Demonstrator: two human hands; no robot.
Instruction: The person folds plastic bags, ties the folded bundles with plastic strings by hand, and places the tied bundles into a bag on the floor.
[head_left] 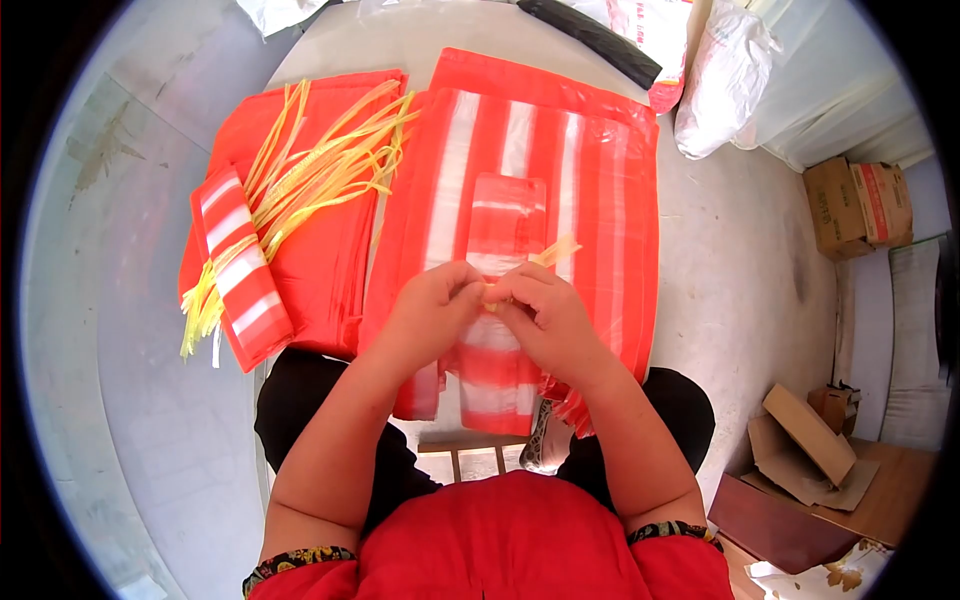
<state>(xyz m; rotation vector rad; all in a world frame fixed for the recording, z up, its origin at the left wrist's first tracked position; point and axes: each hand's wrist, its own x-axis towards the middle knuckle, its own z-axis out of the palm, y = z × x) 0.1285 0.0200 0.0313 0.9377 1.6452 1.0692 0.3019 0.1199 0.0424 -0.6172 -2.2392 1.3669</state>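
A folded bundle of red-and-white striped plastic bags (495, 385) lies on a tall pile of similar bags (620, 190) before me. My left hand (435, 308) and my right hand (555, 318) meet over the bundle's middle, fingers closed in a pinch. Between them is a yellow plastic strip (560, 248), whose loose end sticks out past my right fingers. The knot or crossing itself is mostly hidden by my fingertips.
To the left, loose yellow strips (330, 160) lie over a red plastic stack (325, 260), beside another striped bundle (240, 265). A black roll (590, 42) and white sack (722, 80) are at the back. Cardboard boxes (845, 210) stand right, with an opened carton (810, 450) nearer.
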